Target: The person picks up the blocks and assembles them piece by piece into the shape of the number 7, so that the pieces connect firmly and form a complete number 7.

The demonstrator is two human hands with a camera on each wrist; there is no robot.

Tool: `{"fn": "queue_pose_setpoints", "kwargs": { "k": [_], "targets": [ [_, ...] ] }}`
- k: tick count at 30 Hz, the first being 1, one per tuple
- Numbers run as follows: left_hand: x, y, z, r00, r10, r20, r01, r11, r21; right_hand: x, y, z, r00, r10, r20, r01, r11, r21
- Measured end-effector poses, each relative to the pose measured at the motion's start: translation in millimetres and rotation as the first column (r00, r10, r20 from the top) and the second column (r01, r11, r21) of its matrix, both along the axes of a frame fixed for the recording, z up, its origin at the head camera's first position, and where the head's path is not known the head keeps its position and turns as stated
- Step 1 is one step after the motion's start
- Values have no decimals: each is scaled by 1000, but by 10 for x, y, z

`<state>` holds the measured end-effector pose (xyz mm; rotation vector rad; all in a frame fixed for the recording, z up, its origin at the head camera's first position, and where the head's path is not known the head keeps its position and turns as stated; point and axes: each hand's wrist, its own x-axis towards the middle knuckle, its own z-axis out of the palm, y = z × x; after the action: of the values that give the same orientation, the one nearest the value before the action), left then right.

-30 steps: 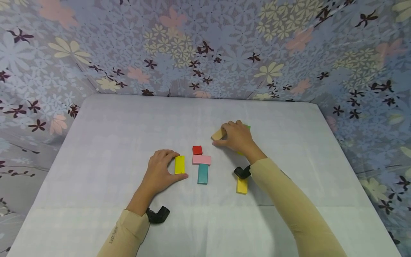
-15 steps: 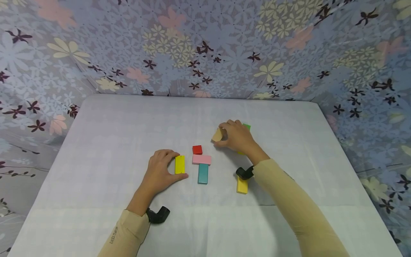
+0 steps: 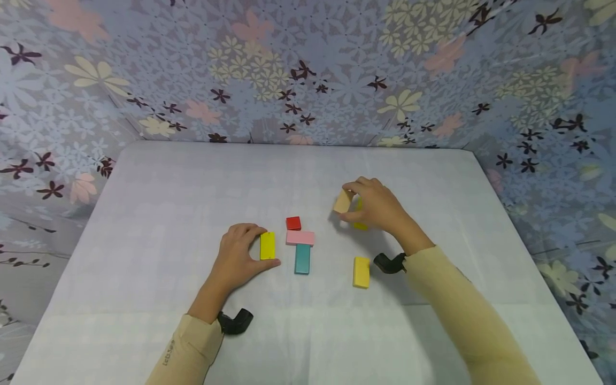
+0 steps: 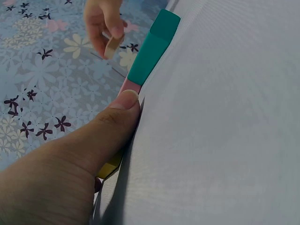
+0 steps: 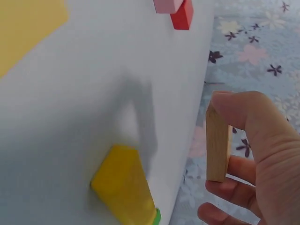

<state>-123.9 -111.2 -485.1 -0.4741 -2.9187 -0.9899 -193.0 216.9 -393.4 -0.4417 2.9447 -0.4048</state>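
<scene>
My right hand [image 3: 377,206] pinches a plain wooden block [image 5: 217,147] between thumb and fingertips, held off the tabletop as the right wrist view shows. Below that hand lies a yellow block [image 5: 123,183], partly hidden in the head view, with a bit of a green block [image 5: 158,217] at its end. On the left, my left hand [image 3: 237,254] grips another yellow block [image 3: 267,246] at its two ends, fingertips at the far end and thumb at the near one. Beside it stand a red block [image 3: 293,223], a pink block [image 3: 300,238] and a teal block [image 3: 302,259] in a close group.
A third yellow block [image 3: 361,272] lies on the white-covered table [image 3: 192,182], left of the right wrist. Flower-patterned cloth [image 3: 337,80] hangs behind the table's far edge and at its sides. Each wrist wears a black camera mount [image 3: 236,322].
My right hand has moved to the right with the wooden block, now over the far yellow block, and covers the green one. The near yellow block is uncovered. My left hand stays put.
</scene>
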Motion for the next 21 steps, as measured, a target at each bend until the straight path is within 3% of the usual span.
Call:
{"fn": "queue_pose_setpoints", "kwargs": {
  "k": [8,21],
  "targets": [
    [2,-1,-8,1000,-3,-9,3,1000,3,181,286,17,999,-7,-36,6,1000,-29],
    [0,-2,-22,1000,-7,-15,7,1000,5,458,551,-59,1000,-14,11,15,997,-71]
  ]
}}
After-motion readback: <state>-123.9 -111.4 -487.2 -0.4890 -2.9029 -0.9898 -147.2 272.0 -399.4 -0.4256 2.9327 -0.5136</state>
